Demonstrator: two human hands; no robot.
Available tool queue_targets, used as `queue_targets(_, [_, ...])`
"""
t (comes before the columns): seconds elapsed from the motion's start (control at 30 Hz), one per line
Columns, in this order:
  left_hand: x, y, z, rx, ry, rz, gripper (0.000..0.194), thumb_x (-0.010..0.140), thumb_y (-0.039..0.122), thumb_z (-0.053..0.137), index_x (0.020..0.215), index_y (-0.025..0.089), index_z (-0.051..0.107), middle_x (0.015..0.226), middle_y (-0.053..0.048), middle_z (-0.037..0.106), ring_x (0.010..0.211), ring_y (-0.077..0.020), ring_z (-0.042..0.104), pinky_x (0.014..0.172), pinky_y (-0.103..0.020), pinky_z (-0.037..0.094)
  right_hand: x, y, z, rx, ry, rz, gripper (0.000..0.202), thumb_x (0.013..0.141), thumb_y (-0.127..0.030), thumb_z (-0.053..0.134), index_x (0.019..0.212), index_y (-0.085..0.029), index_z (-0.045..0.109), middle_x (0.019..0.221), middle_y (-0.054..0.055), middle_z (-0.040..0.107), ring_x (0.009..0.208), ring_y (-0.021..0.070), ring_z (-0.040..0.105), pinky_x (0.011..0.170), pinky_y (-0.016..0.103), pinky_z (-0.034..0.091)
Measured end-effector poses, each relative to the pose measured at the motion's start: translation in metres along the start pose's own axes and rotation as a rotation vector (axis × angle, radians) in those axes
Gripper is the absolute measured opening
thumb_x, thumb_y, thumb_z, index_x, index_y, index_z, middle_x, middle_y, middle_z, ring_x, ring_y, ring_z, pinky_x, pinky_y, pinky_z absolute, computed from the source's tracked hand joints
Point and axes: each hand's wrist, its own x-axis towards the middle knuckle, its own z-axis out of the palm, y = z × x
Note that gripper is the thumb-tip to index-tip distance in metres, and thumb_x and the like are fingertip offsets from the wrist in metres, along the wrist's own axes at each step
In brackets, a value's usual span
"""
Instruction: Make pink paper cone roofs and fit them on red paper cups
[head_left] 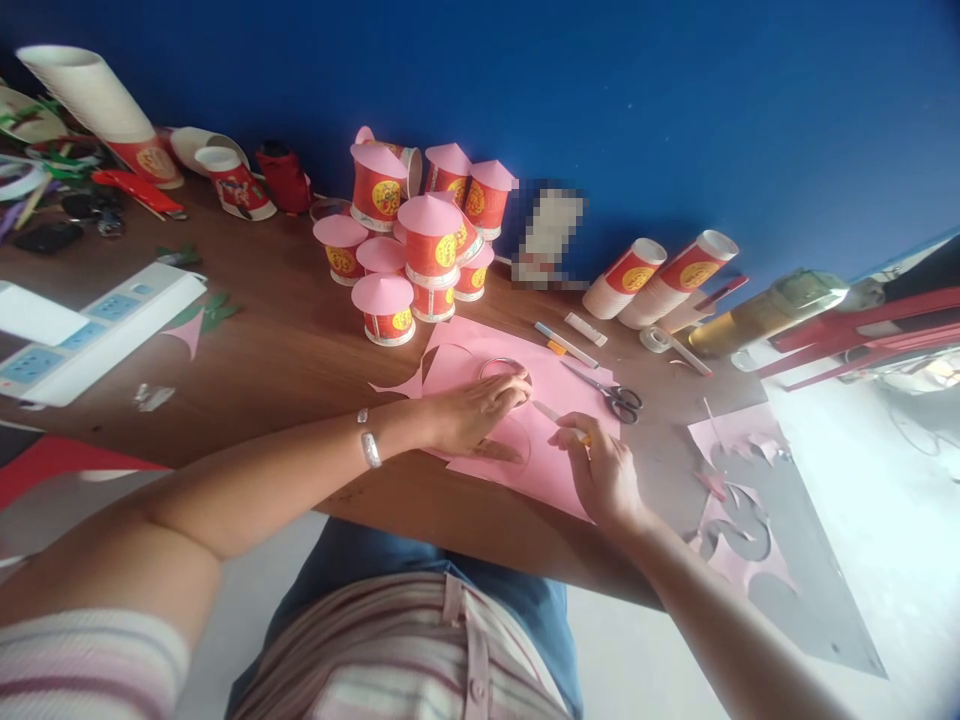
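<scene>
A pink sheet of paper (559,470) lies on the table before me, with a faint round outline near its lower middle. My left hand (480,412) rests on it, thumb spread away and fingertips pressing the edge of a thin round ring (504,362). The ring's near side is hidden under the fingers. Closed around a slim, pale pen-like tool (546,410) with a yellow-orange part, my right hand (600,470) points its tip towards the ring; whether it is a pen or a knife is unclear. Black-handled scissors (621,402) and a pale marker (566,345) lie on the sheet's far right part.
Red paper cups with pink cone tops (431,240) are stacked behind the sheet. Cup stacks (679,280) lean at the back right near a tape roll (655,340). A white power strip (105,335) stands left. Pink scraps (742,560) lie right, by the table edge.
</scene>
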Motion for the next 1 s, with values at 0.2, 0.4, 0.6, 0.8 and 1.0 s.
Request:
queue_targets(0.2, [0.001, 0.003, -0.001, 0.009, -0.026, -0.062, 0.076, 0.092, 0.058, 0.064, 0.143, 0.006, 0.041, 0.152, -0.032, 0.044, 0.157, -0.0393, 0.026, 0.121, -0.057, 0.038, -0.008, -0.009, 0.001, -0.044, 0.004, -0.08, 0.015, 0.105, -0.031, 0.043, 0.108, -0.025, 0.056, 0.079, 0.003, 0.077, 0.068, 0.0219, 0.075, 0.063, 0.032, 0.055])
queue_targets(0.4, [0.002, 0.007, -0.002, 0.023, -0.035, -0.082, 0.078, 0.094, 0.06, 0.06, 0.145, 0.004, 0.041, 0.154, -0.031, 0.043, 0.157, -0.0379, 0.026, 0.125, -0.054, 0.034, -0.008, -0.021, 0.002, -0.064, -0.023, -0.14, 0.016, 0.106, -0.029, 0.042, 0.109, -0.025, 0.057, 0.083, 0.005, 0.077, 0.072, 0.0222, 0.076, 0.066, 0.032, 0.058])
queue_targets(0.6, [0.001, 0.007, -0.004, 0.011, -0.064, -0.098, 0.084, 0.093, 0.061, 0.061, 0.148, 0.003, 0.038, 0.156, -0.031, 0.041, 0.158, -0.0381, 0.023, 0.126, -0.053, 0.032, -0.01, -0.032, 0.001, -0.013, -0.002, -0.181, 0.013, 0.104, -0.024, 0.045, 0.107, -0.026, 0.057, 0.08, 0.003, 0.076, 0.066, 0.0214, 0.074, 0.063, 0.033, 0.057])
queue_targets(0.8, [0.0, 0.003, -0.003, -0.017, -0.041, -0.07, 0.08, 0.09, 0.057, 0.068, 0.147, 0.008, 0.04, 0.156, -0.032, 0.04, 0.156, -0.0395, 0.028, 0.123, -0.056, 0.035, -0.014, -0.028, -0.026, 0.06, 0.223, -0.233, 0.02, 0.099, -0.017, 0.049, 0.107, -0.03, 0.062, 0.08, 0.002, 0.076, 0.066, 0.0209, 0.073, 0.058, 0.033, 0.054])
queue_targets(1.0, [-0.001, 0.002, -0.002, -0.03, -0.003, -0.041, 0.075, 0.091, 0.057, 0.066, 0.144, 0.01, 0.041, 0.152, -0.031, 0.044, 0.155, -0.0392, 0.03, 0.119, -0.057, 0.039, 0.04, -0.008, -0.012, 0.067, 0.123, -0.076, 0.031, 0.094, -0.018, 0.054, 0.124, -0.028, 0.057, 0.128, 0.009, 0.073, 0.104, 0.025, 0.074, 0.088, 0.043, 0.06])
